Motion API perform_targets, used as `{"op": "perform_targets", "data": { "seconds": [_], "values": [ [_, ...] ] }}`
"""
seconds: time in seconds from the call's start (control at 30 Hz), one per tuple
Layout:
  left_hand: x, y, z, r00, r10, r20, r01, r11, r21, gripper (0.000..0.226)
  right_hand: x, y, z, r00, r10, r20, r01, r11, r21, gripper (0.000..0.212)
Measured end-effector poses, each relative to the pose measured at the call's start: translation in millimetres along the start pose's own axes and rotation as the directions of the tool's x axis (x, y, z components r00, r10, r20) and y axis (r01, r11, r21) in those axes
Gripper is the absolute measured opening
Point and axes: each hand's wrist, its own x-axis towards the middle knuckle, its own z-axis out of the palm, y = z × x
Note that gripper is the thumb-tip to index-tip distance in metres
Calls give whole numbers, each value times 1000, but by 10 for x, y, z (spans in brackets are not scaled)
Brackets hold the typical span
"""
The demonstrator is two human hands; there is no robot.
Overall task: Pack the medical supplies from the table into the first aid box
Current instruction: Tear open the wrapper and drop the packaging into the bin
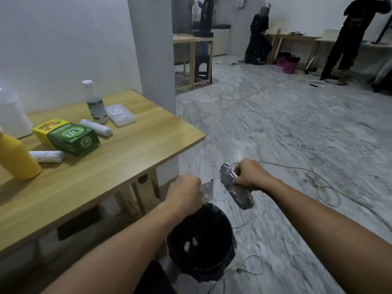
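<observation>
Over a black-lined bin (pixel 201 240), a torn wrapper scrap (pixel 207 188) is pinched in the closed left hand (pixel 186 193); a plastic-wrapped roll (pixel 235 190) is gripped by the right hand (pixel 249 176). The roll could be dropped into the bin. Remaining supplies lie on the table (pixel 127 153).

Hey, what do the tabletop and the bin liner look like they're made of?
Tabletop: light wood or wood-look laminate, going by its straight grain lines and smooth satin sheen. Bin liner: thin black plastic film, glossy and crinkled where it folds over the rim.
</observation>
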Motion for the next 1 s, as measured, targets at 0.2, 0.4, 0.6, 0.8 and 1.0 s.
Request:
{"op": "perform_targets", "data": {
  "seconds": [0.2, 0.4, 0.6, 0.8, 1.0],
  "values": [
    [130, -118, 429, 976, -178, 125, 205, 946, -250, 24, 72, 39, 537, 988, 117, 102, -131, 980, 150, 28],
    [133, -192, 531, 937, -213, 275, 306, 882, -359, 61, 132, 106, 800, 971, 136, 196, -177, 960, 215, 18],
    [223, -258, 187, 965, -127, 231, 183, 953, -240, 64, 160, 35, 562, 982, 73, 173, -108, 974, 200, 18],
    [362, -141, -471, 955, -7, 297, 28, 997, -66, 53, 162, -381, -128, 984, -128, 122, 97, 968, 230, 26],
    [300, -81, -1430, 903, 45, 427, 130, 919, -373, 48, 52, -966, -918, 949, -285, 133, 262, 950, 169, 31]
  ]
}}
